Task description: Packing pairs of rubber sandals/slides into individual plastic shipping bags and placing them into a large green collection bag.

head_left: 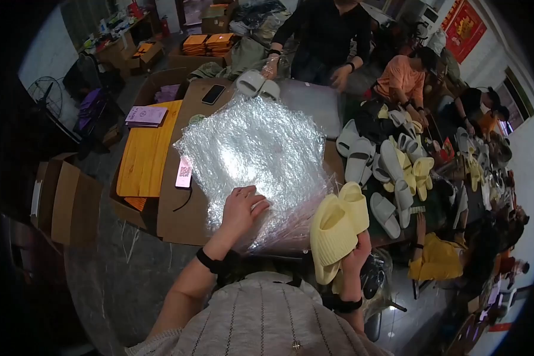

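Observation:
My left hand [241, 209] rests with spread fingers on the near edge of a stack of clear crinkled plastic bags [255, 154] lying on a brown cardboard work surface [178, 222]. My right hand [358, 252] grips a pair of pale yellow slide slippers [337, 228], held together upright at the right edge of the bag stack. A black band sits on each wrist.
A heap of grey, white and yellow slippers [397, 169] lies to the right. Yellow envelopes [143, 151], a pink phone [184, 172] and a black phone [213, 94] lie to the left. A person in black [326, 35] stands opposite with grey slippers [258, 84]; others sit at the right. Cardboard boxes [68, 204] stand on the floor at the left.

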Motion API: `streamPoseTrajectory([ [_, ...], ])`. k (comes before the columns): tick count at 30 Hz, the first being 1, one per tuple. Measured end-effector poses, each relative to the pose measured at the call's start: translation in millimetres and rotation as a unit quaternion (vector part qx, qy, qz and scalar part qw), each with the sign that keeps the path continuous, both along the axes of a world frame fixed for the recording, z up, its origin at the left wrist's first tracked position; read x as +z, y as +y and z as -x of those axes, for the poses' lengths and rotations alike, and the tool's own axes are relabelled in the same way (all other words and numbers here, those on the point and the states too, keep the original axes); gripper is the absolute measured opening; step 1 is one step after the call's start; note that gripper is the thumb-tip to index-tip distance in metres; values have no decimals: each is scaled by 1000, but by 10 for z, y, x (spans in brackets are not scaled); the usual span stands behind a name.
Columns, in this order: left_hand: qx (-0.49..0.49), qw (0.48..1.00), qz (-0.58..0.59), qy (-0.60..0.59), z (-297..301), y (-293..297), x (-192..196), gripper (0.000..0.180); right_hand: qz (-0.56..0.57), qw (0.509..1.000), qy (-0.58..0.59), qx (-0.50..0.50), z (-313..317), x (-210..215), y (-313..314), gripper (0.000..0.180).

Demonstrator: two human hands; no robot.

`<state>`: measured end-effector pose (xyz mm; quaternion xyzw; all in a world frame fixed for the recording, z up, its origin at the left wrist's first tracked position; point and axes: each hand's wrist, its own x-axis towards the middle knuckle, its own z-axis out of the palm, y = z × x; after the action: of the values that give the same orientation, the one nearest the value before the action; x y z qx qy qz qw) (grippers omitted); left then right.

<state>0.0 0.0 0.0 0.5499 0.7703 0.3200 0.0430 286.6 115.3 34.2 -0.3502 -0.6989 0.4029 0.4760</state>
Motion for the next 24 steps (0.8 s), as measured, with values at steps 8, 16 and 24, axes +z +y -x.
streamPoseTrajectory([
  [8,34,999,-15,31,-14,-6,-76,21,-73,990,-117,28,44,212,-274,37],
  [16,-12,997,-43,57,-103,75,29,21,-146,937,-298,106,382,-202,-258,20],
  [24,81,972,-59,-214,-11,60,193,26,-65,945,-305,98,149,-258,-262,18],
])
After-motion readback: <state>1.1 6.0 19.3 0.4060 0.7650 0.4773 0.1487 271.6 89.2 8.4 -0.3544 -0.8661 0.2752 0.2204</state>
